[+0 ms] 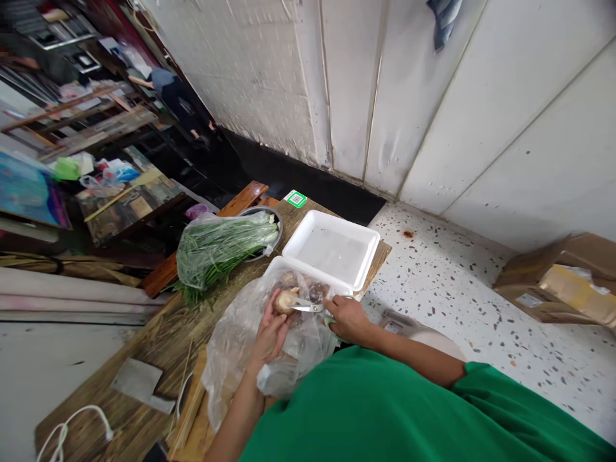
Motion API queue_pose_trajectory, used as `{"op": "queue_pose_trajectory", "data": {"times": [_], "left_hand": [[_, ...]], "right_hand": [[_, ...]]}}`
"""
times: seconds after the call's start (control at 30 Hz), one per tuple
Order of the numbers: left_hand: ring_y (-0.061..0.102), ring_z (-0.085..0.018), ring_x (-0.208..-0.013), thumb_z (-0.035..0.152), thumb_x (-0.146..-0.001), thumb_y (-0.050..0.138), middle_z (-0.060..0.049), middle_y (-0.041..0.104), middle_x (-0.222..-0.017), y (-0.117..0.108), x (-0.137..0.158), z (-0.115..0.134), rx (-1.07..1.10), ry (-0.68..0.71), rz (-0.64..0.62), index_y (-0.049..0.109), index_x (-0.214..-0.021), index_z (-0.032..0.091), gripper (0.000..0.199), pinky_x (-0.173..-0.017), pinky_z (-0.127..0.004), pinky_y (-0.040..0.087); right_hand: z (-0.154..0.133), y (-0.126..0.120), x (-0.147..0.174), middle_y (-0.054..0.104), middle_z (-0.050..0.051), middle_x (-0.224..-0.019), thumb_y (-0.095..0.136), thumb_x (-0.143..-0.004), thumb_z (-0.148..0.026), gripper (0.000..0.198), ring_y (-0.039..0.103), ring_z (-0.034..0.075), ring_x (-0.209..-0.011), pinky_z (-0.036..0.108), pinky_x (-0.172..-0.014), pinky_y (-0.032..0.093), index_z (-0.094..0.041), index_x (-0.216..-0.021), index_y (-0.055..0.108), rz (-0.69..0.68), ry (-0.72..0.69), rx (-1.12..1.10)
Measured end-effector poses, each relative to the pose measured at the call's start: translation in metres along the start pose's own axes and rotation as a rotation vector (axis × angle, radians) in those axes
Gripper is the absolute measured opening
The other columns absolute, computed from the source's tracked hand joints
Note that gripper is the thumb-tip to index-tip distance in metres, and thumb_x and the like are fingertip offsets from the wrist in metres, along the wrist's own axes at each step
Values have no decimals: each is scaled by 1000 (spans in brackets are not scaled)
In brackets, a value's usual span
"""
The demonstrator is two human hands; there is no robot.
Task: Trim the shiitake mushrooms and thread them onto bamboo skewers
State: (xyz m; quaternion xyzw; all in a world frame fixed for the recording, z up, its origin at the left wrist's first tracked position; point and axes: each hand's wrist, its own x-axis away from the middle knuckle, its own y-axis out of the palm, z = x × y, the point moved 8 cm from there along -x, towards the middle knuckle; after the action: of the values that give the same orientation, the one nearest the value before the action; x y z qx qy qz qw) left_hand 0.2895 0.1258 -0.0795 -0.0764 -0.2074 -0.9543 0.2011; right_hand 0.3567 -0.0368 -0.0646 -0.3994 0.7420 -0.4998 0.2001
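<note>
My left hand (273, 330) is closed around a mushroom (285, 300), its pale underside turned up toward the right. In my right hand (347, 318) is a pair of scissors (308, 306), with the blades reaching left against the mushroom's stem area. Beneath both hands spreads a clear plastic bag (231, 346), and more brown mushrooms (316, 291) lie at its mouth, partly hidden by the hands and film. Just beyond stands a white plastic tray (332, 247) with a few small specks on its bottom.
Bagged green leafy stalks (226, 244) rest in a metal bowl (276, 234) on the wooden table (158, 346). A cleaver (139, 382) and white cable (72, 423) lie at left. A cardboard box (553, 282) sits right on the floor. Another person (173, 96) bends in the background.
</note>
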Motion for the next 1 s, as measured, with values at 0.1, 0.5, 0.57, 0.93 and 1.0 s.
{"op": "queue_pose_trajectory", "data": {"times": [0.1,0.5,0.57,0.93,1.0], "left_hand": [[47,-25,-117,21,-75,59,-7,46,-134,-1,1,3,12,-21,-1,40,-131,26,59,-96,-38,42],[64,-18,-82,25,-70,66,-8,66,-87,25,-128,-4,-109,-246,181,54,-90,16,25,-76,-34,50],[64,-20,-75,22,-67,68,-9,65,-81,38,-150,-17,-176,-324,159,54,-89,15,27,-71,-36,50],[58,-13,-65,25,-79,57,-1,60,-73,79,-215,-65,-666,-502,47,58,-85,12,14,-65,-33,49],[59,-13,-68,26,-80,56,-2,61,-75,81,-220,-63,-726,-453,48,58,-83,11,15,-67,-33,48]], "right_hand": [[8,-9,-3,57,13,-105,51,-80,-36,49,54,25,-91,32,-75,40,-18,-126,47,34,-53,19],[70,24,9,65,2,-72,55,-78,-44,31,59,16,-68,21,-59,37,-19,-94,64,31,320,-354],[67,33,13,65,2,-73,55,-78,-42,30,59,15,-67,21,-59,37,-19,-94,64,42,333,-393],[68,37,32,62,-1,-68,55,-75,-37,20,55,15,-63,22,-58,39,-20,-82,62,64,326,-560],[69,39,34,62,-1,-69,55,-74,-35,18,55,15,-64,23,-58,39,-20,-81,62,79,325,-578]]}}
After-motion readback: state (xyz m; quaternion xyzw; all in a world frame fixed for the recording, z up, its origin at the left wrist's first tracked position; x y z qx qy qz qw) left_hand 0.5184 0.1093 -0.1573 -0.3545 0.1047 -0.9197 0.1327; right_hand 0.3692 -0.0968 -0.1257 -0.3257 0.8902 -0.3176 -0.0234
